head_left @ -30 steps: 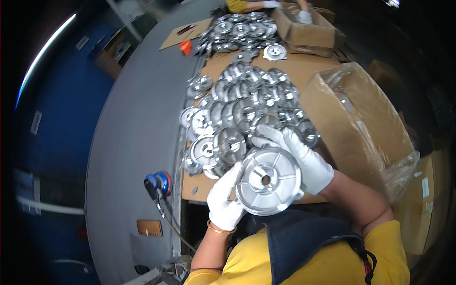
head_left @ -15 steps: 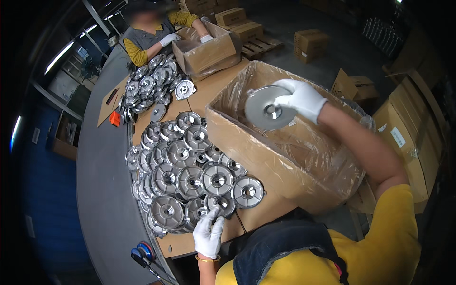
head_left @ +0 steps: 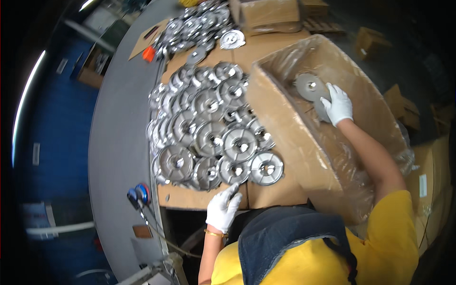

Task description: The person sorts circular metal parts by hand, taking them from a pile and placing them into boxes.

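My right hand (head_left: 339,105), in a white glove, reaches down inside a plastic-lined cardboard box (head_left: 289,137). Its fingers are closed on a round grey metal cover (head_left: 321,111), partly hidden behind the hand. A second round cover (head_left: 308,85) with a central hole lies against it in the box. On the left, a heap of ribbed metal covers (head_left: 209,137) rests on cardboard. My gloved left hand (head_left: 222,211) is at the heap's near edge, its fingers apart and their tips close to the nearest cover (head_left: 233,170); whether they touch it is unclear.
Another pile of metal covers (head_left: 197,26) lies at the far end beside a second cardboard box (head_left: 270,16). An orange object (head_left: 149,53) sits near that pile. A blue-and-black hand tool (head_left: 139,194) with a hose rests on the grey table (head_left: 118,128).
My right hand has lowered the cover from above the box down into it. My left hand stays by the heap's near edge. The view has shifted, and the co-worker is almost out of it.
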A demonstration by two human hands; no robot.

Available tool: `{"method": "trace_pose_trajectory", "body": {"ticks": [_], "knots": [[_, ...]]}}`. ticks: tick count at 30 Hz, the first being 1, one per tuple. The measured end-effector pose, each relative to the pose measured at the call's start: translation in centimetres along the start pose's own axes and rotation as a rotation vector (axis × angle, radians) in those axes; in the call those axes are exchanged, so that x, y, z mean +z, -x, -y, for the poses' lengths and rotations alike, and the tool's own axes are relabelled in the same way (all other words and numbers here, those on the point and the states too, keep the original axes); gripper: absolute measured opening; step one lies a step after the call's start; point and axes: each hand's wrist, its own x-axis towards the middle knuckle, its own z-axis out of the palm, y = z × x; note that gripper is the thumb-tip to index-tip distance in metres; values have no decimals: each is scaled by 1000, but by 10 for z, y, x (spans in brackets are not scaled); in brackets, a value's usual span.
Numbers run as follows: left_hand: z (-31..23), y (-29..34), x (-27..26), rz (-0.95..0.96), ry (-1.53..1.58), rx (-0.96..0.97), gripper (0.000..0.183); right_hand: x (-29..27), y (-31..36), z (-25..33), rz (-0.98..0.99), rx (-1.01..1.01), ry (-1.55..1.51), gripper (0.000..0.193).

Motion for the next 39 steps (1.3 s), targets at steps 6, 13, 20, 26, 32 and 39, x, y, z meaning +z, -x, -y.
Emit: {"method": "trace_pose_trajectory", "body": {"ticks": [6, 13, 20, 26, 32, 39], "knots": [[17, -11, 11, -285, -103, 118, 35, 10, 21, 4, 336, -524, 281, 56], [4, -82, 13, -142, -403, 386, 44, 10, -1, 3, 397, -410, 206, 51], [26, -113, 50, -113, -697, 290, 42, -84, 9, 86, 463, -291, -420, 38], [1, -108, 17, -189, -413, 365, 38, -146, 51, 117, 305, -186, -809, 28], [12, -90, -24, -51, 917, -14, 30, -163, 78, 143, 370, -217, -887, 26], [-33, -63, -44, 111, 1454, -208, 37, -157, 102, 169, 831, -155, -1150, 41]]}}
